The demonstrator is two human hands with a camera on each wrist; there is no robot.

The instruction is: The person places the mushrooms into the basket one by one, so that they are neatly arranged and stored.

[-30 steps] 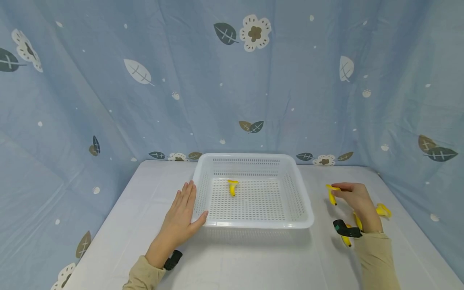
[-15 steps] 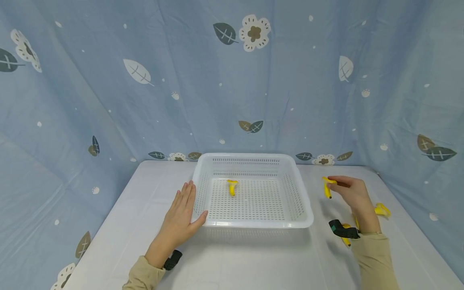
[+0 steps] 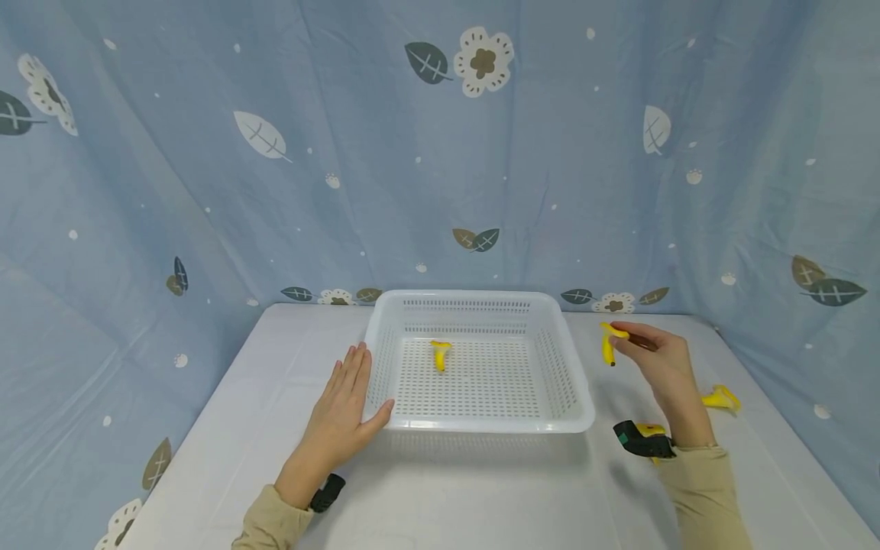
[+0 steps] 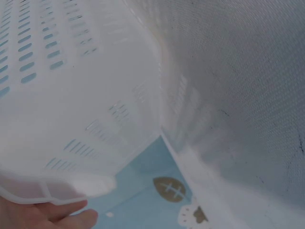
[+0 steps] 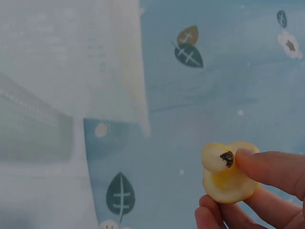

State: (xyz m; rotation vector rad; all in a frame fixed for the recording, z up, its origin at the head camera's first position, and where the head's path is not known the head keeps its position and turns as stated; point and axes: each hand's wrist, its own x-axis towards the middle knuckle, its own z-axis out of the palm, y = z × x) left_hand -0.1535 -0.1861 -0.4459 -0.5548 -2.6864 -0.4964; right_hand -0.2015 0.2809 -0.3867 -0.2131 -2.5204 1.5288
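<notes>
My left hand lies with straight fingers along the left rim of a white perforated plastic basket. In the left wrist view, its fingertips show at the basket's rim. My right hand pinches a small yellow banana-shaped piece between thumb and fingers, above the table right of the basket. That piece has a wide crosspiece on top and a dark tip pointing down; the right wrist view shows the dark tip end-on. A similar yellow piece lies on the basket's floor.
Another yellow piece with a looped head lies right of my right wrist. One more yellow piece is partly hidden behind the black wrist camera. A blue patterned curtain hangs behind the white-covered table.
My right hand has moved up and left toward the basket, carrying the yellow banana-shaped piece away from the others. My left hand has stayed at the rim.
</notes>
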